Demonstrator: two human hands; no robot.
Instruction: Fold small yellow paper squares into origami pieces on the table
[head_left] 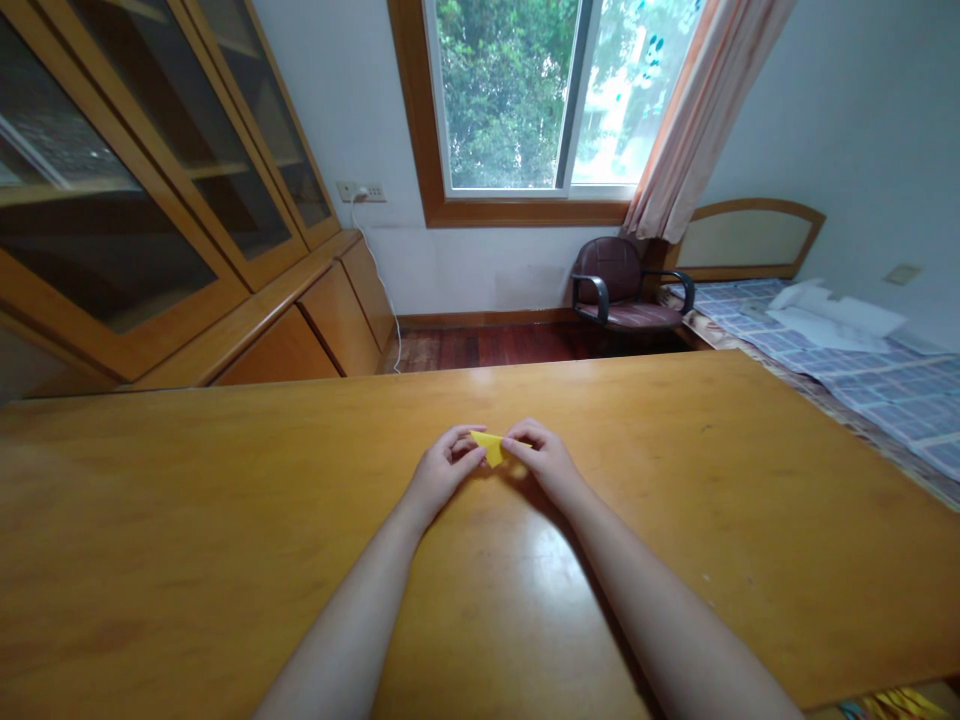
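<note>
A small folded piece of yellow paper [492, 449] is held between my two hands, just over the middle of the wooden table [225, 540]. Its outline is angular, with a point at the upper left and another at the bottom. My left hand [448, 464] pinches its left side between thumb and fingers. On the other side, my right hand [541, 452] grips it with the thumb laid across the front, and a yellow tip shows past that thumb. The fingers behind the paper are partly hidden.
A glass-fronted cabinet [277, 290] stands beyond the table at the left. Past the far edge is a dark red office chair [619, 285] under the window. A bed [885, 385] with white sheets [832, 315] lies at the right. Something yellow [892, 703] shows below the table's near right edge.
</note>
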